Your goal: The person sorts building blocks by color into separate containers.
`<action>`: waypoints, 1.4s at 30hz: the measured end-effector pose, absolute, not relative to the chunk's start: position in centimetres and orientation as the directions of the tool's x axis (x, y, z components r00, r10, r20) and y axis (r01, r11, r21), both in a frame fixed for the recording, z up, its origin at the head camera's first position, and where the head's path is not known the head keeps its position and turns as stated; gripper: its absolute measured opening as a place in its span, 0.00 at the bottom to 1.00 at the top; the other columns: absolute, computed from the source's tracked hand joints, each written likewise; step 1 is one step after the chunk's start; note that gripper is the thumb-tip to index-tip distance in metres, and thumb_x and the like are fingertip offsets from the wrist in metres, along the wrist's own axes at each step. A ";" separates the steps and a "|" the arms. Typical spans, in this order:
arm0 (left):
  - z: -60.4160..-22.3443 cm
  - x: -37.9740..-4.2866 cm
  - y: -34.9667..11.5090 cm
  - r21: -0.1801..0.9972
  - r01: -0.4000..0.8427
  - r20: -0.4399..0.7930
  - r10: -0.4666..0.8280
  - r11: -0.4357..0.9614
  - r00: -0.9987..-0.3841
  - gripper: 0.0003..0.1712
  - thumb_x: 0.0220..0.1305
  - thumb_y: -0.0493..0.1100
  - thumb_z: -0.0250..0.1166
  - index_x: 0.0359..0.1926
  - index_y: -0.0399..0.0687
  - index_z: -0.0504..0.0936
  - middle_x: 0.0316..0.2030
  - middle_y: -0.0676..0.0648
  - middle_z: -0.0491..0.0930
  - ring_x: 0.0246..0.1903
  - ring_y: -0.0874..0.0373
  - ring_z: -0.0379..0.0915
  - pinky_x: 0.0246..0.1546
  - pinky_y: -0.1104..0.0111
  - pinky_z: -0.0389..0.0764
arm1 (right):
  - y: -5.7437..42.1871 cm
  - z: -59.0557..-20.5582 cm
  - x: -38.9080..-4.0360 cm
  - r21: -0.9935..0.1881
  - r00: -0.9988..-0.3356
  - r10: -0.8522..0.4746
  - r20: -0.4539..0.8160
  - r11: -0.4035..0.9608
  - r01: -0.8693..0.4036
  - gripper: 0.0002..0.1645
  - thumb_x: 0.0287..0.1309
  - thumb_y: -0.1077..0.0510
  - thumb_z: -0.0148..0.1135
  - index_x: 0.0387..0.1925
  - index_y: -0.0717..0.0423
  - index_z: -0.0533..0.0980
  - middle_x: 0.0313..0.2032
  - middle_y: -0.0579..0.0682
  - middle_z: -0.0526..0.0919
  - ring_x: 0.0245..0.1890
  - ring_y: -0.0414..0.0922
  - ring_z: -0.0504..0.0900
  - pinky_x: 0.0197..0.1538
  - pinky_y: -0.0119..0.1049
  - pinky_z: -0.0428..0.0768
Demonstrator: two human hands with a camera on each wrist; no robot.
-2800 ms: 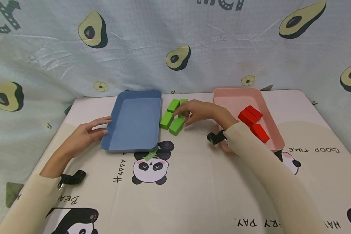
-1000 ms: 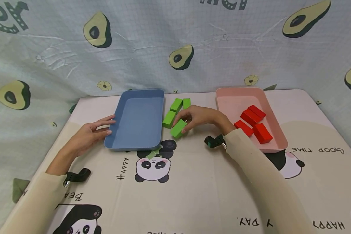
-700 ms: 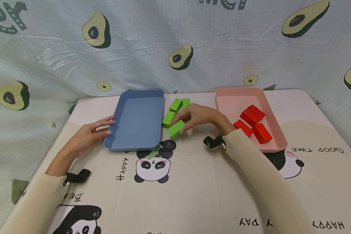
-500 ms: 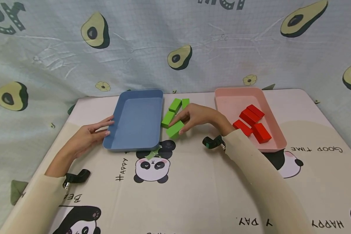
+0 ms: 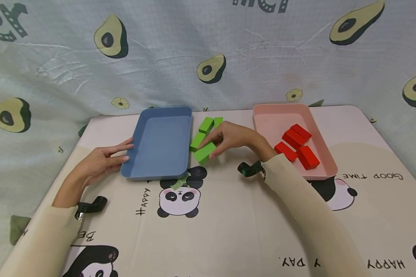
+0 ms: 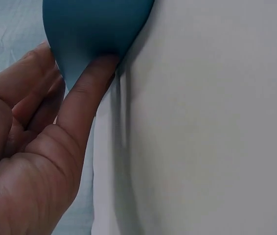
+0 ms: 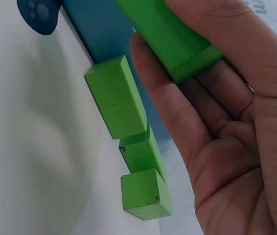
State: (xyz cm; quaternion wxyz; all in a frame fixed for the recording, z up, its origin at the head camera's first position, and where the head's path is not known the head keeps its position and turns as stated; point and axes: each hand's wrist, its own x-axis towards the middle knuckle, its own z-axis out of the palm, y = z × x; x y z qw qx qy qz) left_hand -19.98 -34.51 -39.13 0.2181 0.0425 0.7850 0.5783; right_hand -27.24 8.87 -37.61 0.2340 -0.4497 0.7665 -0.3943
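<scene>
My right hand [image 5: 237,135] pinches a green block [image 5: 204,153] between thumb and fingers, just right of the blue tray [image 5: 161,142]. In the right wrist view, that block [image 7: 170,36] is raised off the table. Behind it lie three more green blocks: one close to the tray [image 5: 198,141], one farther back [image 5: 206,125] and one partly behind my hand [image 5: 218,122]. My left hand [image 5: 102,163] rests against the tray's left rim with its fingers nearly straight. In the left wrist view, its thumb [image 6: 92,83] touches the tray's outer wall.
A pink tray [image 5: 267,115] stands on the right with several red blocks [image 5: 307,157] in it; my right forearm passes over its near left corner. The table wears a panda-print cover [image 5: 228,223], and an avocado-print cloth [image 5: 159,69] hangs behind it.
My right hand came down over the green blocks, took hold of the nearest one, and has shifted it slightly left toward the blue tray. The left hand stays at the rim.
</scene>
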 end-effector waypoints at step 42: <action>-38.9 -20.2 -34.6 0.923 -0.205 -0.312 0.321 0.326 -0.894 0.38 0.70 0.38 0.66 0.75 0.36 0.61 0.81 0.50 0.44 0.56 0.80 0.72 0.52 0.73 0.81 | 4.4 -38.9 -26.3 -0.751 -0.502 -0.843 0.193 0.202 -0.628 0.23 0.57 0.55 0.77 0.55 0.52 0.84 0.46 0.45 0.87 0.39 0.38 0.84 0.46 0.33 0.83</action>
